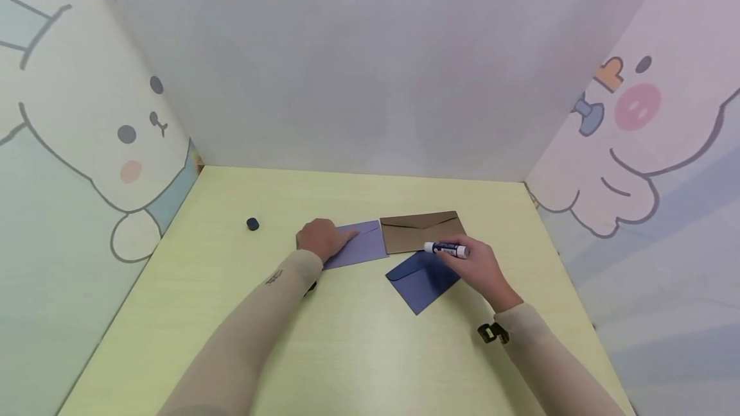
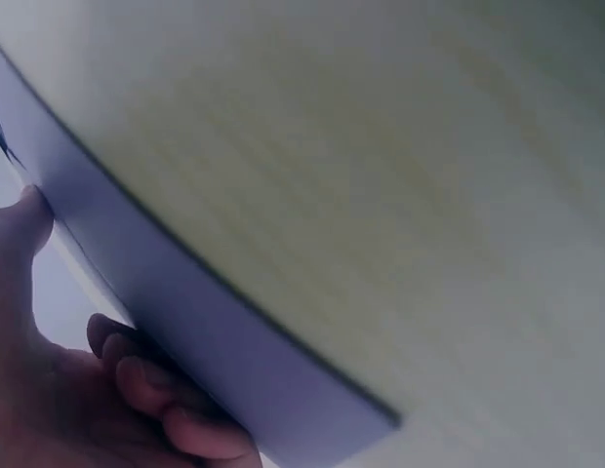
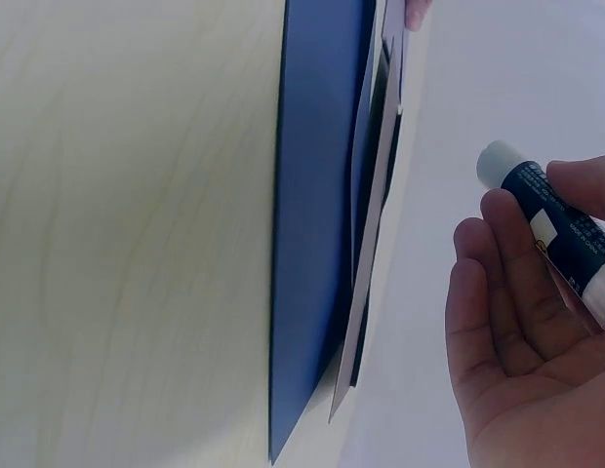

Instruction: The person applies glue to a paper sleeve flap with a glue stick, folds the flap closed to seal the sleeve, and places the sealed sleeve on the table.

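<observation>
My left hand [image 1: 321,238] rests on the left part of a lavender envelope [image 1: 363,244], its thumb stretched across the paper. The left wrist view shows the other fingers bent against that envelope [image 2: 185,283]. My right hand [image 1: 481,269] holds a glue stick [image 1: 447,250] with a dark blue label and white ends, between thumb and fingers. The white tip points left, above the blue envelope [image 1: 421,281], near the lower edge of a brown envelope [image 1: 422,231]. In the right wrist view the glue stick [image 3: 556,229] is held clear of the envelopes.
A small dark cap [image 1: 252,224] lies on the table to the left of my left hand. The pale yellow table [image 1: 358,352] meets a plain grey wall [image 1: 370,82] at the back. Side panels with cartoon animals flank it.
</observation>
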{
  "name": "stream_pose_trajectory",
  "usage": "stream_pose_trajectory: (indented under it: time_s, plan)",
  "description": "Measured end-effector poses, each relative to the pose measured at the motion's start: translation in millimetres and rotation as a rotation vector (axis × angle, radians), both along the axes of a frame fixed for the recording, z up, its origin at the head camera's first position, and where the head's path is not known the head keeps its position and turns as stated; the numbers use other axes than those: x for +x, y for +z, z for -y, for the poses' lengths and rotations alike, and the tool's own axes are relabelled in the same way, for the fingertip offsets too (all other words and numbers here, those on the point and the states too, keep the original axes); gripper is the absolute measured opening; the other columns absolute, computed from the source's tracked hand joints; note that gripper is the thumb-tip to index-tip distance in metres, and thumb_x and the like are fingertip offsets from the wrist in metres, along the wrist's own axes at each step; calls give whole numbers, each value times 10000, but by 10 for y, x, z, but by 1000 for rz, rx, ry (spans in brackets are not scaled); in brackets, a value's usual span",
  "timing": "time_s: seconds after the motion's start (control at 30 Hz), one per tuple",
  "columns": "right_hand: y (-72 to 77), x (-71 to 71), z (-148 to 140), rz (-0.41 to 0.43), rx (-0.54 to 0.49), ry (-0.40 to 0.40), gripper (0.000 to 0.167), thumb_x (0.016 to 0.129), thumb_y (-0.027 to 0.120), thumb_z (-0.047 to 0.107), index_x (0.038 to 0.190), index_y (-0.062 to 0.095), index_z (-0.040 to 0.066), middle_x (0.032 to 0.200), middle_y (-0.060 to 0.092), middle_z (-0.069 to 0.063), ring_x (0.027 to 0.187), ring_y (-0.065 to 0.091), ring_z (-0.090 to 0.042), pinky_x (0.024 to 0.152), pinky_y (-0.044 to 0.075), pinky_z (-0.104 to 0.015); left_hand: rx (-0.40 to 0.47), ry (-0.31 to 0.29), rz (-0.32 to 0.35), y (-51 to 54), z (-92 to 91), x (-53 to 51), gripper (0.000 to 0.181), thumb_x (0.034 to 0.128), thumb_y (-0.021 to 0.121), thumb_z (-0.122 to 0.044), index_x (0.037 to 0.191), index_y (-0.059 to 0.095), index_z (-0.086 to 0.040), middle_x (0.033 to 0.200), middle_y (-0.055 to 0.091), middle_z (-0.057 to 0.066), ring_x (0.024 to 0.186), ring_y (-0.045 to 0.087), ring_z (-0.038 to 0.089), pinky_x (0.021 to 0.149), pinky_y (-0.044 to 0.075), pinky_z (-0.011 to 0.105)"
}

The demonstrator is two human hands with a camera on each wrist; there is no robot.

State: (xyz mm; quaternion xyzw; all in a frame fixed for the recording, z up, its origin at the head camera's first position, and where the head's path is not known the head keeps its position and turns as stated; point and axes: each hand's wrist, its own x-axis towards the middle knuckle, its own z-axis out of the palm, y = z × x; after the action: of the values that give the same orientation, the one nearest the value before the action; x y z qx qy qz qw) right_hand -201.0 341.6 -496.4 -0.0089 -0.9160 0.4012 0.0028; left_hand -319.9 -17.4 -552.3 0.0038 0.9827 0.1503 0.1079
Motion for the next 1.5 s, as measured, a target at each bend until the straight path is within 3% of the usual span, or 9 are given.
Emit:
stream_pose_trajectory:
  time_s: [0.27, 0.43, 0.6, 0.7, 0.8, 1.03, 1.2, 1.37, 1.5]
  plan:
    - [-36, -5, 18, -12, -18, 1, 310, 1070, 901, 234, 1327, 849, 69, 1270, 847, -242, 966, 752, -219, 745, 601, -228, 24, -5, -9, -61, 56, -49, 777, 1054, 654, -849, 703, 567, -162, 710, 564, 18, 657, 637, 212, 607, 591, 438]
    - [-30, -2, 18, -9, -8, 0, 316, 1070, 900, 242, 1333, 848, 75, 1264, 849, -237, 960, 750, -217, 742, 600, -233, 126, -65, 99, -116, 202, -224, 616, 1104, 744, -610, 742, 568, -143, 718, 500, -2, 647, 567, 186, 595, 474, 340]
    - [-6, 14, 5, -3, 8, -4, 335, 1079, 891, 269, 1353, 845, 83, 1262, 849, -228, 954, 742, -206, 739, 595, -243, 154, -140, 179, -296, 411, -458, 215, 1108, 632, -240, 1072, 689, -36, 951, 658, 86, 820, 617, 248, 721, 510, 371]
    - [4, 17, 2, -3, 12, -6, 334, 1078, 892, 267, 1353, 848, 83, 1261, 852, -227, 953, 740, -198, 742, 594, -241, 132, -162, 205, -330, 484, -501, 306, 1066, 558, -135, 1302, 681, 16, 1146, 724, 146, 935, 640, 283, 789, 531, 399]
    - [8, 16, 4, -1, 8, -7, 328, 1075, 895, 259, 1347, 849, 82, 1262, 853, -226, 953, 741, -190, 745, 595, -235, 122, -170, 219, -319, 495, -488, 374, 1075, 540, -136, 1379, 665, 41, 1222, 732, 170, 984, 648, 293, 830, 532, 403]
    - [5, 14, 22, 7, -5, -10, 334, 1075, 893, 254, 1348, 842, 69, 1264, 848, -241, 941, 738, -194, 734, 595, -239, 114, -183, 205, -265, 472, -447, 362, 1070, 548, -117, 1367, 660, 56, 1209, 725, 179, 987, 643, 301, 846, 531, 416]
    - [7, 9, 31, 11, -12, -7, 335, 1074, 892, 254, 1350, 841, 70, 1263, 845, -241, 933, 729, -202, 728, 592, -247, 108, -195, 238, -249, 477, -495, 339, 1054, 536, -160, 1300, 671, 30, 1138, 687, 144, 947, 615, 282, 832, 505, 410]
    - [-10, 16, 24, 4, -12, 0, 325, 1070, 897, 241, 1341, 844, 70, 1263, 850, -236, 943, 741, -193, 739, 596, -238, 106, -144, 266, -261, 367, -491, 557, 1092, 569, -585, 1133, 741, -56, 1012, 697, 85, 876, 647, 238, 820, 531, 395]
    - [-29, 19, 16, 0, -1, 4, 324, 1071, 897, 242, 1342, 844, 73, 1259, 851, -230, 946, 742, -189, 741, 596, -236, 87, -95, 241, -169, 200, -359, 749, 1058, 601, -792, 1036, 789, -67, 931, 718, 66, 811, 663, 216, 754, 552, 387]
